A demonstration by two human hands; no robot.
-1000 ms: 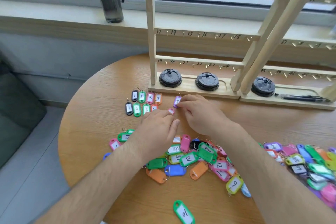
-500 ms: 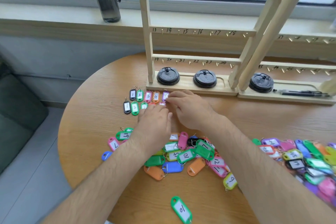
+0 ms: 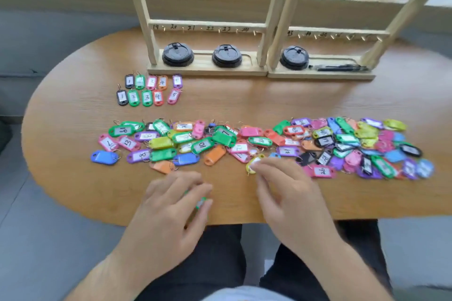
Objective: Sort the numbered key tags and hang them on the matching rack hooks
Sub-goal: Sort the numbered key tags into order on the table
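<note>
Key tags (image 3: 244,144) lie in a long bright heap across the middle of the desk (image 3: 244,100). Ten sorted tags (image 3: 151,82) sit in two neat rows, numbered one to five, just in front of the rack (image 3: 208,25). At the near edge the person's left hand (image 3: 176,203) curls round a green tag (image 3: 201,202), mostly hidden by the fingers. The right hand (image 3: 288,195) pinches a yellow tag (image 3: 253,165) at the front of the heap; blur hides both numbers. Nothing hangs on the hooks (image 3: 221,30) in view. The step in hand appears to be picking the next numbers for the rows. Doing it well likely means lifting each tag clear of the tangled rings so its neighbours do not drag along, then turning the label face up to read it. Each tag then goes down beside the fives in order, upright and spaced like the rest, so that pairs are easy to check before hanging.
</note>
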